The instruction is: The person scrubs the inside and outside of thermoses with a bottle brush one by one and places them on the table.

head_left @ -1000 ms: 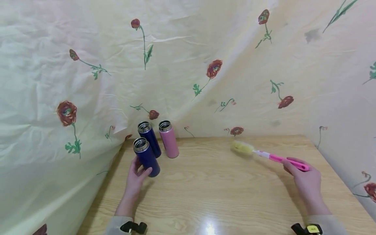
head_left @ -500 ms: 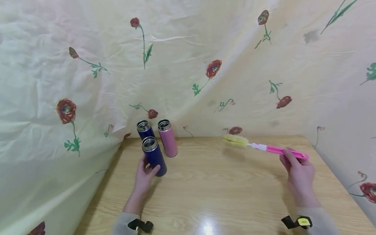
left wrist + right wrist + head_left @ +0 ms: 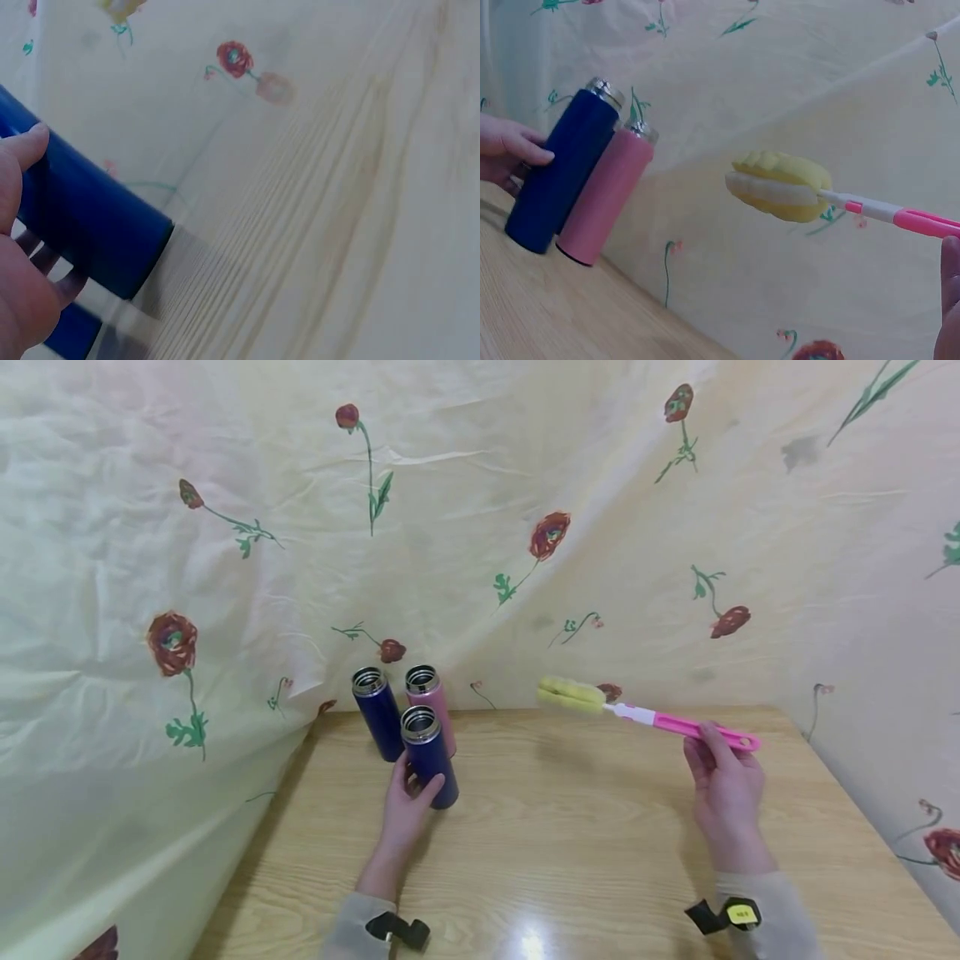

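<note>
My left hand [image 3: 408,802] grips a dark blue thermos bottle [image 3: 431,764] by its side, thumb on the near face. That bottle is upright, its steel mouth uncovered. In the left wrist view the blue thermos [image 3: 97,206] has its base close over the table. Behind it stand a second blue thermos [image 3: 379,718] and a pink thermos [image 3: 438,695], partly hidden by the held one. On the right, my right hand [image 3: 727,793] pinches the pink handle of a sponge bottle brush [image 3: 570,695]. The brush's yellow and white sponge head [image 3: 780,187] points left, raised above the table.
A light wooden table [image 3: 540,843] lies under both hands. Flower-printed cloth [image 3: 465,568] hangs behind it and along both sides. The two standing bottles are near the table's back left corner, close to the cloth.
My left hand has carried the blue thermos to the right, from before the other blue bottle to before the pink one. My right hand has moved the brush left and a little higher.
</note>
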### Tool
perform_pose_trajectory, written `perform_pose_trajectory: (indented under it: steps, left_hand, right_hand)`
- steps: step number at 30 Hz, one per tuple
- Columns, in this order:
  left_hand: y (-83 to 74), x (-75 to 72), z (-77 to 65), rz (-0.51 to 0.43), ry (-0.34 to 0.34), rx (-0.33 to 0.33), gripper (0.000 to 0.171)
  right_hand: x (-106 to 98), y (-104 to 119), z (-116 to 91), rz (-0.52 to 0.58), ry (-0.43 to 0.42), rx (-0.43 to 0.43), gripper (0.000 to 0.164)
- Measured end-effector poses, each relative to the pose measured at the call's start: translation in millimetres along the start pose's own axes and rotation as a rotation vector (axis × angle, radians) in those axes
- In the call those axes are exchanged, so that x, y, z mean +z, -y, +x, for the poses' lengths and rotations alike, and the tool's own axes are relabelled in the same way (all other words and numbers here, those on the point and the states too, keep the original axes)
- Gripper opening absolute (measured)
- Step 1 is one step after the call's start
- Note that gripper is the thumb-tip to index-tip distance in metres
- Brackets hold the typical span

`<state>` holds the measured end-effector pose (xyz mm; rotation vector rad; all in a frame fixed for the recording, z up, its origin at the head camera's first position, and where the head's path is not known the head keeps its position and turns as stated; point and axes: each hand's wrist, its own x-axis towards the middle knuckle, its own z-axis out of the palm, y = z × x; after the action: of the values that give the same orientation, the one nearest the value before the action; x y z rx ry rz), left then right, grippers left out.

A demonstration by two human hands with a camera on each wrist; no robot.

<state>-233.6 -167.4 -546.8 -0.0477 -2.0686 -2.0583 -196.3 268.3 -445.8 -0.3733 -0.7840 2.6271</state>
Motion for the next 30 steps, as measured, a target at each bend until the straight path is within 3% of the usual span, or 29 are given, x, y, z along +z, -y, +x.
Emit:
perform_pose_trajectory:
  steps: [10,14,20,24,30]
  left_hand:
    - [-6.3,43.6,0.4,0.1,-0.038,0.171,0.074]
    - [-3.0,48.8,-0.1,0.119,-0.03,0.175,0.076]
    - [-3.5,52.8,1.0,0.087,-0.016,0.129,0.077]
    - [-3.8,52.3,0.2,0.086,-0.029,0.118,0.076]
    - [-2.5,50.9,0.1,0.081,-0.035,0.134,0.075]
  right_hand:
    - [30,-2,-11,-0.02,0.119,0.033,0.008]
    - [43,-3,-15,-0.03,0.158,0.04,0.006]
    - [62,-1,-19,-0.092,0.208,-0.039,0.012]
    - [89,-3,-21,-0.209,0.296,-0.113,0.017]
    - [136,-6,-21,-0.519,0.483,-0.218,0.022]
